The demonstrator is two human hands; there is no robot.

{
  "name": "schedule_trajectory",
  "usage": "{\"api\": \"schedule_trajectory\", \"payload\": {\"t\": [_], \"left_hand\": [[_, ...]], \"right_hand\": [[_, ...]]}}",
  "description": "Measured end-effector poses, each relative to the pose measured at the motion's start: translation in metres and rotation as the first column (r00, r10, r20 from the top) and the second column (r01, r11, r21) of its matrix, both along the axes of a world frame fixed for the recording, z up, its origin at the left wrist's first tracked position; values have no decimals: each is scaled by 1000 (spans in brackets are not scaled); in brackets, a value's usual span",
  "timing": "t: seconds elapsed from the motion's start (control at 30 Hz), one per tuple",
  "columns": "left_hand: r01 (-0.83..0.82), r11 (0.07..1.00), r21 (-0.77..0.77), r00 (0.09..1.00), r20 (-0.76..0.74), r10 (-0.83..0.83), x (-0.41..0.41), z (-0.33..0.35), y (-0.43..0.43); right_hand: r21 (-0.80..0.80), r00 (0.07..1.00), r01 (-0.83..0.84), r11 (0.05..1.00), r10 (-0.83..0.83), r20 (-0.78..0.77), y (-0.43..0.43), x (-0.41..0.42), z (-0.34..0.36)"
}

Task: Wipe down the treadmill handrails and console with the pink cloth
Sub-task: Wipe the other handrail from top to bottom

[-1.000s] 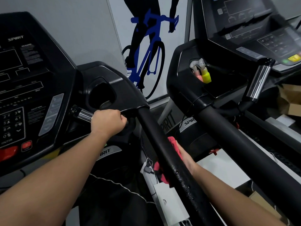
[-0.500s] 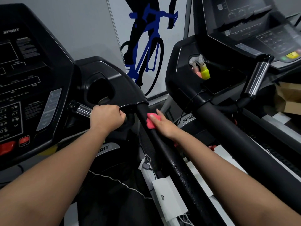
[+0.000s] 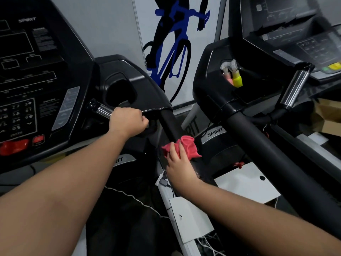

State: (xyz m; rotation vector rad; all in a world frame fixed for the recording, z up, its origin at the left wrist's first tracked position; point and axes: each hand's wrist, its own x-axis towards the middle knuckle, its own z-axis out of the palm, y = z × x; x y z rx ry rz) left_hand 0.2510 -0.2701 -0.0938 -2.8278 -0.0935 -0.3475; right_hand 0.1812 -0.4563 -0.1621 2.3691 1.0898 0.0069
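**Black machines, small bright accents**

The pink cloth (image 3: 186,146) is a warm, reddish pink against the matte black handrail (image 3: 168,124). The console (image 3: 36,71) at left is black with white lettering and outlines, and has a large red button (image 3: 13,146) at its near edge. The left grip bar (image 3: 104,110) is shiny silver with a black cap. On the far wall, a poster (image 3: 173,47) shows a black rider on a blue bicycle over white. To the right are a yellow bottle (image 3: 237,80) and a pink bottle (image 3: 229,79), and at far right a brown cardboard box (image 3: 326,115).
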Motion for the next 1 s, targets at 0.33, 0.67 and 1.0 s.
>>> {"api": "schedule_trajectory", "payload": {"t": [0.33,0.67,1.0], "left_hand": [[-10,1000,22,999,-43,11,-2,2,0],[-19,1000,20,998,-61,20,0,1,0],[-21,1000,14,999,-44,22,0,1,0]], "right_hand": [[529,543,744,407,92,-834,-60,41,19],[549,563,645,531,155,-812,-87,17,8],[609,535,749,260,305,-788,-66,44,0]]}}
